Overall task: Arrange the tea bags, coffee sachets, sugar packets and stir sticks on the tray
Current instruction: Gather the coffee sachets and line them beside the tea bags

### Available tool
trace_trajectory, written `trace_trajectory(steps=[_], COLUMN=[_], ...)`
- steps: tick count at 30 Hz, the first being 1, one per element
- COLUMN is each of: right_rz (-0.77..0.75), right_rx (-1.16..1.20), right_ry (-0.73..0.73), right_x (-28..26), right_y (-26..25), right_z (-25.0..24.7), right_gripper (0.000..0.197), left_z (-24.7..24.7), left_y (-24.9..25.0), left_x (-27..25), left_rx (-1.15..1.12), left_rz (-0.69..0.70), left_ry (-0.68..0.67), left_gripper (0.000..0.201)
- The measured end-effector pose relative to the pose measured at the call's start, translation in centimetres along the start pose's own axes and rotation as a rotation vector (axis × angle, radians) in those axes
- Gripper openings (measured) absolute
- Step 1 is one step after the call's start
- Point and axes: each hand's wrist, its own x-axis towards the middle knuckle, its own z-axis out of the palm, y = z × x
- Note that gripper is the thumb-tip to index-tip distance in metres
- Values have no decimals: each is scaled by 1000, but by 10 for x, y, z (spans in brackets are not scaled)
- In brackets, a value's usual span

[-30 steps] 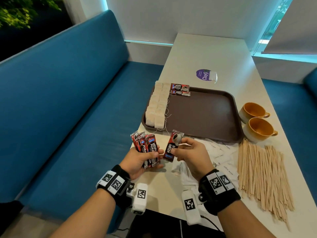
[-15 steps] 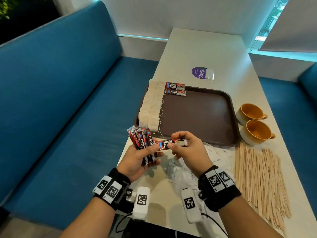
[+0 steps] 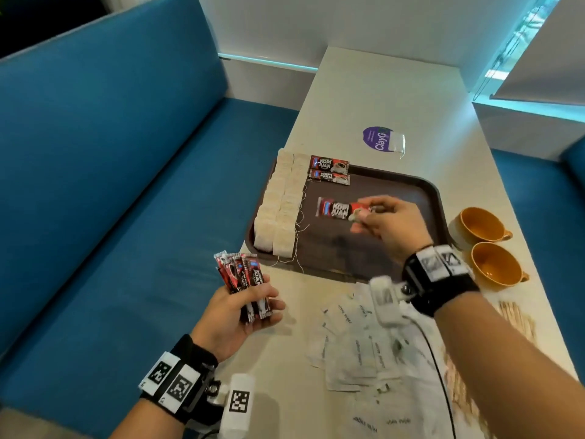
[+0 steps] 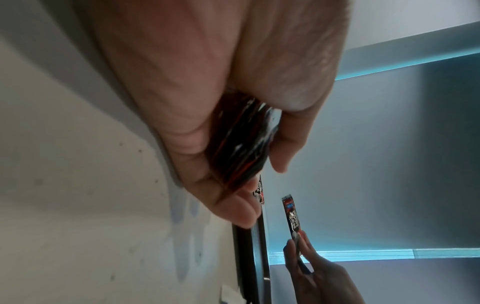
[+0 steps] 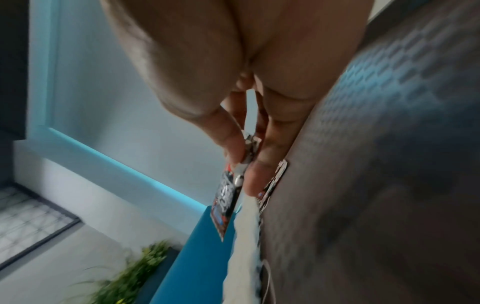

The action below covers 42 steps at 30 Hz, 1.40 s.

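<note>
A brown tray (image 3: 421, 191) lies on the table. Along its left side run two rows of tea bags (image 3: 281, 204), and two coffee sachets (image 3: 329, 169) lie at its far edge. My right hand (image 3: 384, 221) hovers over the tray and pinches one red coffee sachet (image 3: 337, 210) by its end; the same sachet (image 5: 224, 202) shows in the right wrist view. My left hand (image 3: 243, 312) stays at the table's near left edge and grips a bundle of coffee sachets (image 3: 240, 277), seen edge-on (image 4: 244, 144) in its wrist view. White sugar packets (image 3: 351, 346) lie loose near me, with wooden stir sticks (image 3: 519, 318) to the right.
Two orange cups (image 3: 481, 229) stand right of the tray. A purple round sticker (image 3: 378, 138) lies on the table beyond it. A blue bench seat (image 3: 110, 185) runs along the table's left side, and a white wall closes the far end.
My right hand has carried one sachet from beside the left hand's bundle forward over the tray. The left hand has kept its bundle near the table edge.
</note>
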Motion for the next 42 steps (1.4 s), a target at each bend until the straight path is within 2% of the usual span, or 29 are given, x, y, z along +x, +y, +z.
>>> trace_trajectory(steps=[3,7,11,14,19,25,32,42], right_rz=[15,24,56,70,39,-6,-35,19], right_rx=[-33,-292,-505,-680,-874,-811,-756,-742], right_ry=[63,63,28,99,112,168,201,235], right_x=[58,117,150,171,185,192,195,199], right_y=[-12,-12,-1,3,-8,-4,-1,3], right_z=[-5,1,15,19,28,32,33,28], right_gripper=[15,20,19,23,36,27,38,49], left_z=[-3,-2,-3,-4,-6,-5,-3,-3], left_y=[0,0,0,0,0,2,4,5], left_x=[3,4,5,6,7,6,4,4], left_rx=[49,93,100,103,103,108,117,96], left_rz=[-18,-12,-27,-50,-82,-90,-97,-115], left_ry=[-33,-31,-28,-24,-24,-19,-9,-26], left_gripper=[52,52,55,58,70,57,55,55])
